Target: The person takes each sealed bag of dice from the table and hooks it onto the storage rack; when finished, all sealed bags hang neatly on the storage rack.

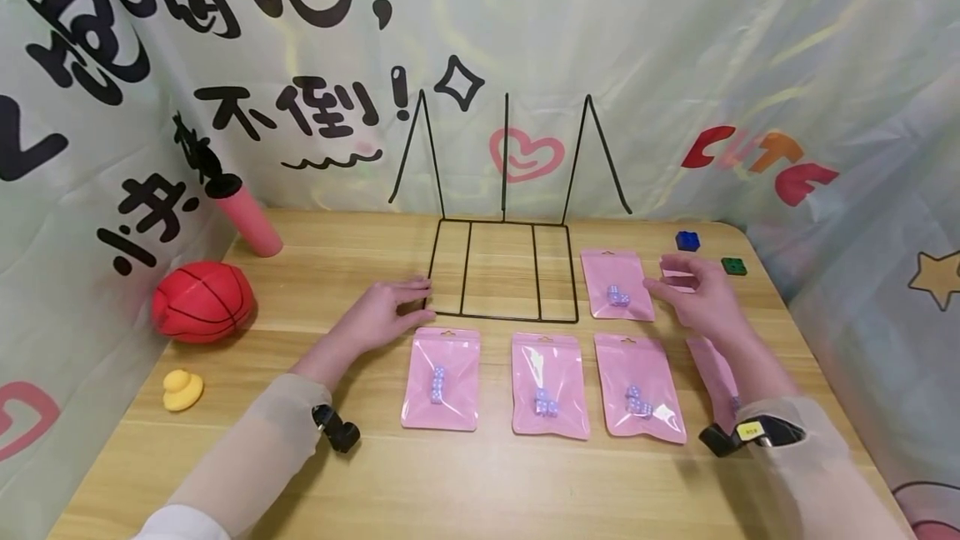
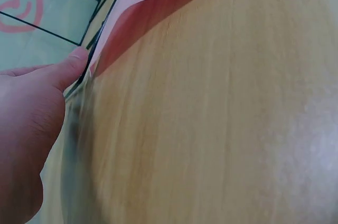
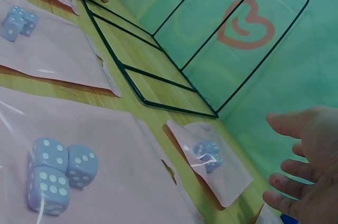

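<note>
At the front left corner of a black wire rack (image 1: 521, 319), my left hand (image 1: 382, 313) touches the frame with fairly straight fingers; its thumb meets the wire in the left wrist view. On the right, my right hand (image 1: 697, 298) hovers with spread fingers and nothing in them, beside a pink zip pouch (image 1: 600, 269) holding light purple dice (image 1: 618, 297). It partly covers another pouch (image 1: 678, 272) behind it. Several more pink pouches lie in front, among them the left one (image 1: 453, 348), the middle one (image 1: 536, 357) and a partly hidden one (image 1: 712, 365) under my right wrist.
A red ball (image 1: 202, 302), a yellow rubber duck (image 1: 182, 390) and a pink cylinder with a black top (image 1: 251, 219) stand on the left. A blue brick (image 1: 687, 241) and a green brick (image 1: 734, 266) lie at the back right. Printed cloth hangs behind the wooden table (image 1: 480, 490).
</note>
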### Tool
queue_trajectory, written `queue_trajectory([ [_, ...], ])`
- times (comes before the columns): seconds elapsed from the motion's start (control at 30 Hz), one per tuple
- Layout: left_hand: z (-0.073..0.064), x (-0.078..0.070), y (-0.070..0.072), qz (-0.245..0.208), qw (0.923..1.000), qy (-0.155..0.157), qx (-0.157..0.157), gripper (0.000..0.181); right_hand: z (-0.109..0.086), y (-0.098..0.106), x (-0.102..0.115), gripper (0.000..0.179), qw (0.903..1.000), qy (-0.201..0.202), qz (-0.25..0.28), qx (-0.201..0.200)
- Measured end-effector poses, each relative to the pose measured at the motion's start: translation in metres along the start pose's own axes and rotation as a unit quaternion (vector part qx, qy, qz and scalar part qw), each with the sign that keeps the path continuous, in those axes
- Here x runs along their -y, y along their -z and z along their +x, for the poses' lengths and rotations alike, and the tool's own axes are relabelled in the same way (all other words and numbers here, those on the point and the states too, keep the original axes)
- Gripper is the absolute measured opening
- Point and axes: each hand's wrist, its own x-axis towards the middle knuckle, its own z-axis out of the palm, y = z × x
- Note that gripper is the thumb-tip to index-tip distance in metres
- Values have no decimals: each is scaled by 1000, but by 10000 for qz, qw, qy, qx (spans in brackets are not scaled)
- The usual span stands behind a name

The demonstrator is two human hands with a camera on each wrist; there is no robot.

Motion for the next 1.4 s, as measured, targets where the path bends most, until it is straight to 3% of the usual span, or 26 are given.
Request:
queue_trajectory([
  [0.23,0,7,-5,60,9998,184,94,49,7,-7,-4,79,9996,-212,-196,48],
  [0.5,3,12,-8,-40,10000,36,29,47,13,-10,-8,79,9992,-304,-177,180],
  [0.77,3,14,-10,-270,9994,178,-91,47,25,-24,-8,74,9955,-936,151,15],
  [1.07,3,13,-12,-532,9978,314,-236,44,33,-32,-11,71,9968,-690,-411,-42],
  [1.4,3,10,-11,-686,9960,565,-122,43,38,-34,-12,68,9927,-1178,-268,10],
])
